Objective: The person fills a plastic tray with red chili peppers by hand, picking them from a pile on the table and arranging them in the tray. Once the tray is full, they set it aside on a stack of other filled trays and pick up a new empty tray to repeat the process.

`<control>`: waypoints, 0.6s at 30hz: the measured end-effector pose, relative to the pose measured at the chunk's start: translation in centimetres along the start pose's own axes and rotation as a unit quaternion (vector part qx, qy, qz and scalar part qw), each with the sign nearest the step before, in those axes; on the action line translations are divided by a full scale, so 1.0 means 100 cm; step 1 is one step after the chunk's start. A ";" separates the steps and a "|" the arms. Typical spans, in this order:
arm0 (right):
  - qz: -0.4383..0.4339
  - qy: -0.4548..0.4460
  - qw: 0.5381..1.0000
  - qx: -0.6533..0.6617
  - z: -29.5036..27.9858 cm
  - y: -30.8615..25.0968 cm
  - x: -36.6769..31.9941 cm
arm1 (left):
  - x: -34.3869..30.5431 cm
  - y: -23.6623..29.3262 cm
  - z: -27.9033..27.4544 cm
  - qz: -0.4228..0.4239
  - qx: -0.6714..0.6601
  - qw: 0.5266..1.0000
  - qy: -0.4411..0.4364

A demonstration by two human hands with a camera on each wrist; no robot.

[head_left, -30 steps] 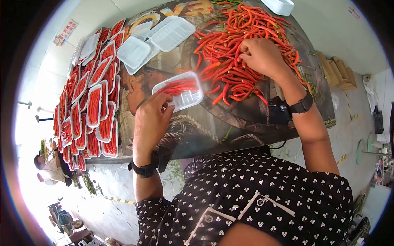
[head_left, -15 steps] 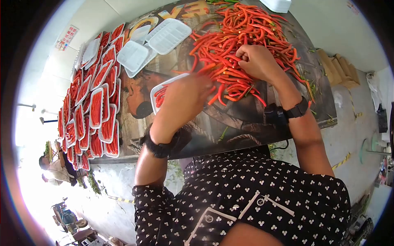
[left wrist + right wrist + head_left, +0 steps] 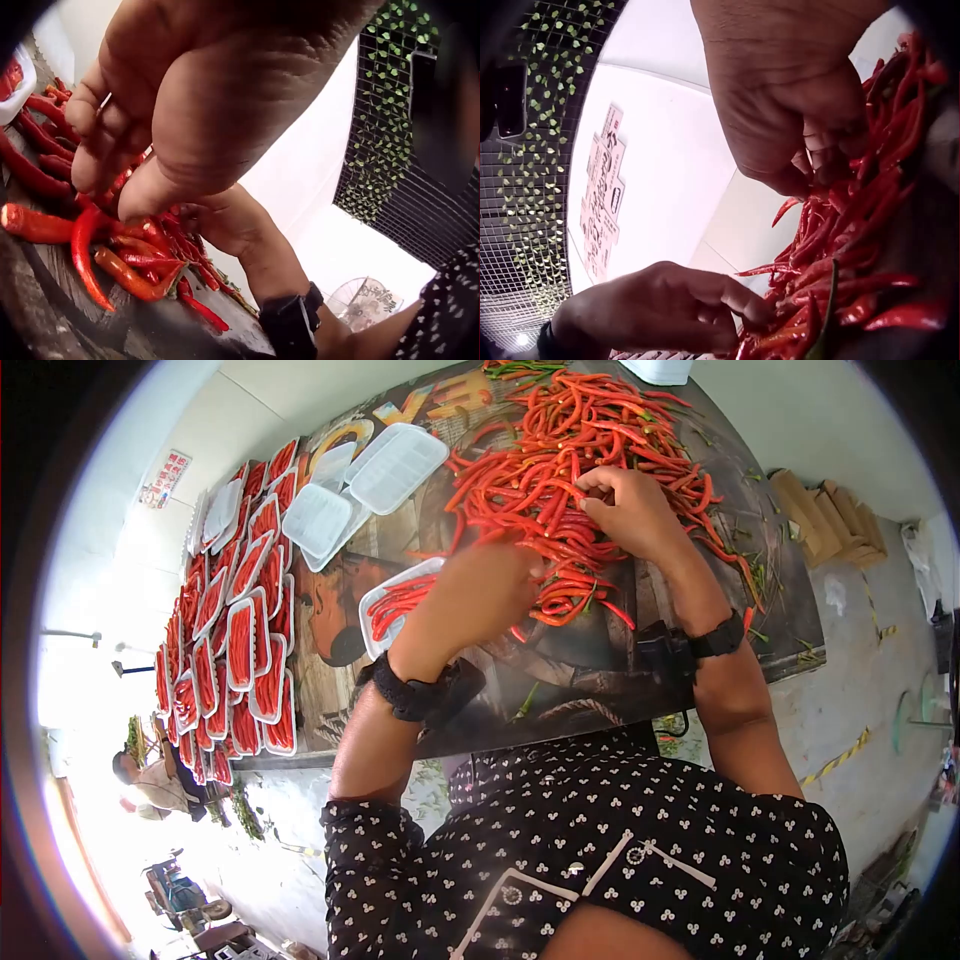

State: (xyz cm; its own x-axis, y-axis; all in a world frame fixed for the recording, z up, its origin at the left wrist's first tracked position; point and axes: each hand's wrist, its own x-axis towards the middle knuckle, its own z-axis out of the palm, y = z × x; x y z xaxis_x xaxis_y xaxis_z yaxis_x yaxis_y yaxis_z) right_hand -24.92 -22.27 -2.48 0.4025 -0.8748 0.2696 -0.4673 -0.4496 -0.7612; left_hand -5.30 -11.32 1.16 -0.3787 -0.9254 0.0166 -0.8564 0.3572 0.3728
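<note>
Red chilies lie in a loose heap on the printed table. My left hand is blurred over the heap's near left edge; in the left wrist view that hand has its thumb and fingers apart, low over the chilies, with nothing seen gripped. The right hand reaches into the middle of the heap; in the right wrist view this hand pinches at a chili with thumb and fingertips, partly hidden. Beside the left forearm sits a white tray partly filled with chilies.
Filled trays are piled on the table's left side. Empty trays lie behind the partly filled one, and a white stack stands at the far edge. Folded cardboard is on the right, beyond the table.
My left hand has moved right from the partly filled tray to the heap, its fingers leaving the tray's edge. The right hand stays at the heap, slightly lower in view.
</note>
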 end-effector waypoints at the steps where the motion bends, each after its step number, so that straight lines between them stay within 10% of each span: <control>1: -0.011 -0.009 1.000 -0.003 0.000 0.002 0.001 | 0.003 0.000 -0.003 -0.021 0.003 1.000 0.001; 7: -0.016 0.016 1.000 -0.017 -0.002 0.003 0.002 | 0.039 0.003 -0.003 -0.035 0.061 0.990 0.124; 14: -0.010 0.059 0.998 0.018 -0.003 0.011 0.003 | 0.060 0.002 0.014 -0.092 0.146 0.983 0.066; 18: -0.009 0.069 0.997 0.026 -0.003 0.011 0.001 | 0.040 -0.009 0.005 -0.053 -0.035 0.992 0.109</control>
State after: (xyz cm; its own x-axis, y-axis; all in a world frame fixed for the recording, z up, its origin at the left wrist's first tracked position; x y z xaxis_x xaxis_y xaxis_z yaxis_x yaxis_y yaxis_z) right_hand -25.60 -22.89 -3.08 0.2973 -0.8849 0.3587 -0.4182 -0.4584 -0.7842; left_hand -6.20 -15.32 0.44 -0.1961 -0.9656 0.1707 -0.8579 0.2532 0.4471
